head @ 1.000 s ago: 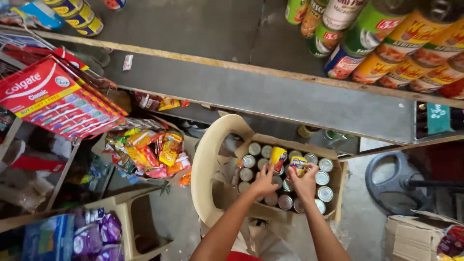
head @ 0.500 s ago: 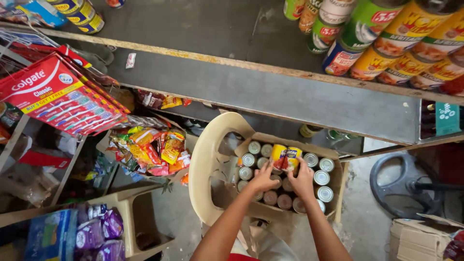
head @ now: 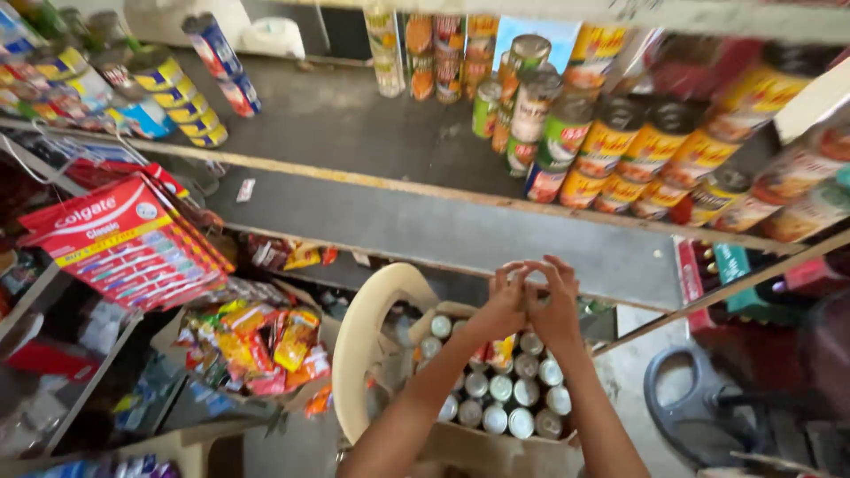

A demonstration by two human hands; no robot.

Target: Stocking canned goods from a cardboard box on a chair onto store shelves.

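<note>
Left hand (head: 506, 296) and right hand (head: 554, 299) meet, raised at 12 o'clock above the carton of cans (head: 496, 400). Fingers appear interlaced; whether they grasp anything cannot be told. Shelf cans (head: 620, 150) stand at 1 o'clock.

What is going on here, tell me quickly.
A person stands over an open cardboard box of silver-topped tin cans resting on a cream plastic chair. Both hands, the left hand and right hand, are raised together above the box in front of a grey shelf; anything held between them cannot be made out. Rows of colourful labelled cans line the shelf above.
</note>
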